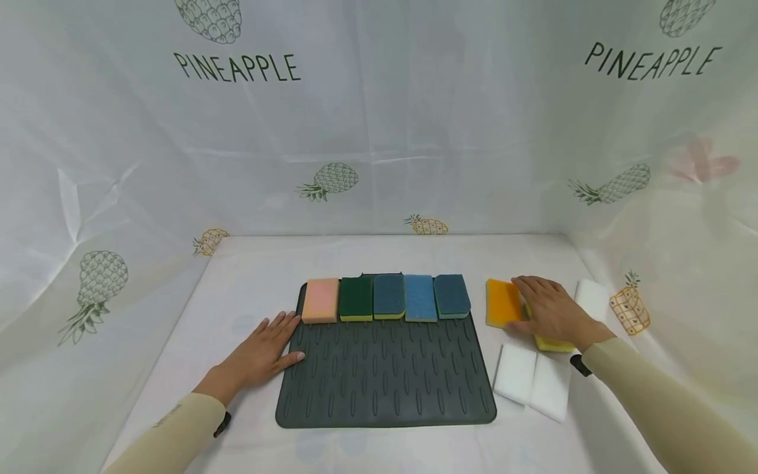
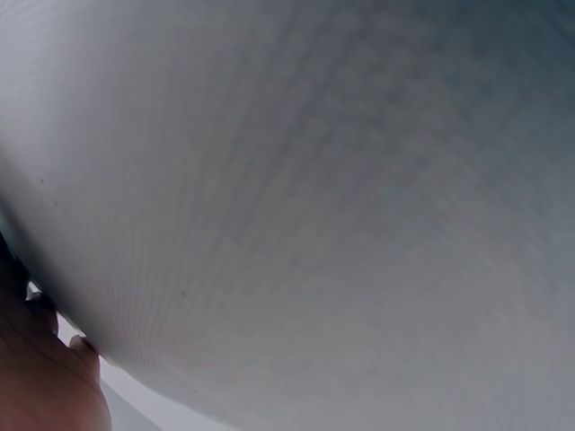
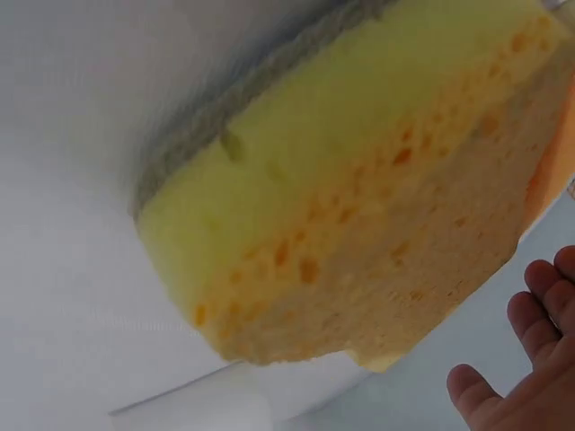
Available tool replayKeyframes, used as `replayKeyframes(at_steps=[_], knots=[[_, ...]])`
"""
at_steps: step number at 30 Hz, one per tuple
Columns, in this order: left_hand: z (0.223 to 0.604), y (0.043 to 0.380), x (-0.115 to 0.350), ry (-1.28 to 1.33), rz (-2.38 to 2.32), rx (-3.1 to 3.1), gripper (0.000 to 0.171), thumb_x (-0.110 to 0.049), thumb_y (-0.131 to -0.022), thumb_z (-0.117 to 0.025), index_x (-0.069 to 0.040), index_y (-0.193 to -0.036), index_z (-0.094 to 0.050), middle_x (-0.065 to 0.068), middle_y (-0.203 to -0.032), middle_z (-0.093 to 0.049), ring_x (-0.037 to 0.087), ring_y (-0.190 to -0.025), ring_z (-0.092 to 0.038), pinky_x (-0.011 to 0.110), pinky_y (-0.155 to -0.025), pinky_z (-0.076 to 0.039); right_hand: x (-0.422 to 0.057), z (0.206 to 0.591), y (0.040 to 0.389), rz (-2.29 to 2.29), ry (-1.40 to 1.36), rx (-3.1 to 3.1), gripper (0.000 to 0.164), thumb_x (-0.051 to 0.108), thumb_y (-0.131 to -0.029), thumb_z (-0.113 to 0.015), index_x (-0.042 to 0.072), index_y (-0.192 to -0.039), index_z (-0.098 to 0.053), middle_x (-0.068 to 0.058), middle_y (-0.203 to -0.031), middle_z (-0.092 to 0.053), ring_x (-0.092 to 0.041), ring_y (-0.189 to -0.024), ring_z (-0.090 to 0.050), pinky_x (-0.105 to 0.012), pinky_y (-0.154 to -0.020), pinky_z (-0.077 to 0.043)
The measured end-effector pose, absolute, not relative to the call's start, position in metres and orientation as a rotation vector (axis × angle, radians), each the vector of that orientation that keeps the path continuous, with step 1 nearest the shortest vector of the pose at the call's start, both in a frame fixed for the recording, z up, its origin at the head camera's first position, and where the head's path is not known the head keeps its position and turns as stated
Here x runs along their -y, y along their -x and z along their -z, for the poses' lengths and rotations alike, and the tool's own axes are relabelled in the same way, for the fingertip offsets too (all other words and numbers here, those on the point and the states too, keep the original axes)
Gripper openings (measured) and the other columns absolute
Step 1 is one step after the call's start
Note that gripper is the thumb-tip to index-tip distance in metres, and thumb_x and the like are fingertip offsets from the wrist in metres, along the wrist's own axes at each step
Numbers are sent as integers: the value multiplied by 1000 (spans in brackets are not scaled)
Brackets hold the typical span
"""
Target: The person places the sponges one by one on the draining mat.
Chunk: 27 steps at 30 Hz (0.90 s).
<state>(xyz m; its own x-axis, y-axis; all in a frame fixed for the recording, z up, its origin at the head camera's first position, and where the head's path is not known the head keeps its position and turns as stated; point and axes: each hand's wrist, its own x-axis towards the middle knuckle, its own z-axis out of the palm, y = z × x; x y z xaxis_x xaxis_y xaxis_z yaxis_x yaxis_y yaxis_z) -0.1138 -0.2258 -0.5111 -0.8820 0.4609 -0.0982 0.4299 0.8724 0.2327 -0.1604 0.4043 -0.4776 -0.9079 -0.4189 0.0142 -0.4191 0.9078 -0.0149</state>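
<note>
My left hand [image 1: 260,352] lies with fingers extended on the table at the left edge of a dark ribbed mat [image 1: 385,375], its fingertips beside a peach sponge [image 1: 320,300]. Over on the right, my right hand [image 1: 553,309] is above an orange sponge [image 1: 501,303] and a yellow sponge [image 1: 555,345] that it partly covers. Its fingers look relaxed and fairly straight. The right wrist view has a yellow and orange porous sponge [image 3: 359,206] close to the camera, with the fingers [image 3: 535,328] apart from it. Only part of the left hand [image 2: 49,368] shows in the left wrist view.
Along the mat's back edge sit a dark green sponge [image 1: 356,299], a dark blue one [image 1: 388,295], a lighter blue one [image 1: 420,297] and a teal one [image 1: 453,296]. White pads [image 1: 515,372] lie right of the mat, another white pad [image 1: 592,299] behind the right hand. A pineapple-print curtain [image 1: 379,118] surrounds the table.
</note>
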Motion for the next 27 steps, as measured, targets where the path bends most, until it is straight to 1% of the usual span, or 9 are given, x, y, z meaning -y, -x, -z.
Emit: replayKeyframes(at_steps=[4,7,15,19,23,27], knots=[[514,115,227,-706,-313,-2895,86,-59,-106,-53,-3,-166,-30,20,-171,-32,43,-159,-27,65,-128,-23,-405,479,164,-60,-644,3143,97,66,-93,-68,-3,-156,-40,-28,-158,-46,-50,-145,-40,-71,-120,-29],[515,116,229,-715,-308,-2901,86,-60,-106,-52,-3,-166,-29,20,-171,-32,42,-159,-27,65,-128,-23,-405,480,165,-75,-623,3186,100,69,-93,-65,-3,-157,-38,-27,-160,-43,-49,-147,-38,-70,-121,-27],[517,117,230,-708,-328,-2894,88,-61,-105,-53,-3,-166,-29,20,-171,-32,42,-159,-27,66,-128,-22,-403,482,166,-144,-596,3253,111,74,-90,-64,-7,-158,-32,-31,-162,-37,-53,-148,-35,-74,-121,-24],[519,118,230,-704,-324,-2894,89,-62,-104,-54,-4,-166,-29,19,-171,-31,42,-160,-26,65,-128,-21,-402,482,170,-133,-588,3184,108,69,-88,-70,-7,-154,-34,-33,-156,-40,-54,-140,-39,-74,-116,-32],[518,118,230,-704,-328,-2898,88,-61,-104,-55,-3,-166,-30,19,-171,-32,42,-160,-27,65,-128,-22,-400,479,176,-51,-598,3028,101,61,-86,-75,-9,-149,-37,-34,-147,-43,-53,-130,-44,-72,-108,-40],[516,117,229,-693,-324,-2896,87,-60,-105,-54,-3,-166,-30,20,-171,-32,42,-160,-27,65,-128,-22,-397,474,181,60,-632,2858,101,57,-81,-78,-12,-143,-38,-35,-139,-45,-53,-122,-46,-69,-100,-46]])
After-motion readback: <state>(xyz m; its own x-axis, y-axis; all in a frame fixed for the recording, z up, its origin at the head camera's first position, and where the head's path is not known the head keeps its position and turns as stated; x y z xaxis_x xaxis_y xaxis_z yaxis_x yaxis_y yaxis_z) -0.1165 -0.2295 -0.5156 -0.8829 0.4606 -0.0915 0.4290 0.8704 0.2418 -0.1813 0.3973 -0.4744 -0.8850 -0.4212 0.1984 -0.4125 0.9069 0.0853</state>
